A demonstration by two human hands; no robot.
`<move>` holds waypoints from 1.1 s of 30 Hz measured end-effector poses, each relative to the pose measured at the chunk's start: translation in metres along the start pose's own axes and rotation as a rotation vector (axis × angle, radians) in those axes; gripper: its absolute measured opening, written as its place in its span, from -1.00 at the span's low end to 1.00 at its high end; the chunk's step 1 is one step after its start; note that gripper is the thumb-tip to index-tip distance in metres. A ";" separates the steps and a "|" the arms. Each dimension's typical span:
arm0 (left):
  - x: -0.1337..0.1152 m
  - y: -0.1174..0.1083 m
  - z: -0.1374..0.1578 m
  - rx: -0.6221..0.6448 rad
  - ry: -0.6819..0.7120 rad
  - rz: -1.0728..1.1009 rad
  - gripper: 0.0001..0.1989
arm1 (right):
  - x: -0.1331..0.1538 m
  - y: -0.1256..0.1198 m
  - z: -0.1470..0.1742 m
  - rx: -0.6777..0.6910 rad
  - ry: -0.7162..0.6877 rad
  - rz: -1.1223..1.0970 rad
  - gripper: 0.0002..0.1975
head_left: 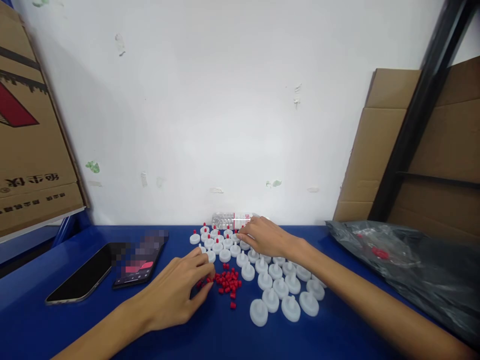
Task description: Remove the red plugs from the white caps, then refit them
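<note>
My left hand is at the left side of a loose pile of small red caps. Its fingers are curled, and thumb and forefinger close on a red cap that is mostly hidden. Further back, my right hand reaches over the rows of white round lids with nozzles. Its fingertips pinch at a red cap on the nozzle of one lid. In the back rows several lids carry red caps on their nozzles, such as this capped lid. The front and right lids have bare nozzles.
A clear plastic bottle lies against the wall behind the lids. Two phones, one black and one with a lit screen, lie at left. At right is a dark plastic bag; cardboard stands behind it.
</note>
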State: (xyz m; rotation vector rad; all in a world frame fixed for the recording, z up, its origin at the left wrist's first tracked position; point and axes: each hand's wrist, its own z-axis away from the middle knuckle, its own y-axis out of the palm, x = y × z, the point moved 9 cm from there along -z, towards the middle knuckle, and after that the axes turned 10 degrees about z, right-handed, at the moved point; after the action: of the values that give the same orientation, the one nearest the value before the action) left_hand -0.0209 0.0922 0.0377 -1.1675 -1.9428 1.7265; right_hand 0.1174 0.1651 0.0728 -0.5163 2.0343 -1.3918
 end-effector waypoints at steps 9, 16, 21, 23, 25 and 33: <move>-0.002 0.003 0.001 0.070 -0.029 -0.033 -0.92 | -0.026 -0.006 0.002 0.016 0.145 0.078 -0.51; 0.001 0.001 -0.001 0.018 0.020 -0.041 -0.84 | -0.029 0.011 0.004 0.067 0.143 0.017 -0.33; 0.007 -0.007 -0.002 -0.079 0.012 -0.052 -0.78 | -0.036 -0.007 0.001 -0.065 0.197 -0.050 -0.52; 0.007 -0.012 0.000 -0.134 0.016 -0.048 -0.78 | -0.035 -0.020 0.002 -0.127 0.214 -0.081 -0.66; 0.005 -0.018 0.001 -0.195 0.027 -0.042 -0.79 | -0.023 -0.032 0.003 -0.168 0.169 -0.137 -0.76; 0.006 -0.030 0.007 -0.373 0.014 -0.008 -0.79 | 0.073 -0.055 0.013 -0.114 -0.249 -0.305 -0.47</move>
State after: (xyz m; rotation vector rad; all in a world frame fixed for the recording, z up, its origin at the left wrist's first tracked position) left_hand -0.0404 0.0936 0.0618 -1.2807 -2.3232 1.3820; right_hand 0.0712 0.0902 0.1006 -1.0325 1.8941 -1.3084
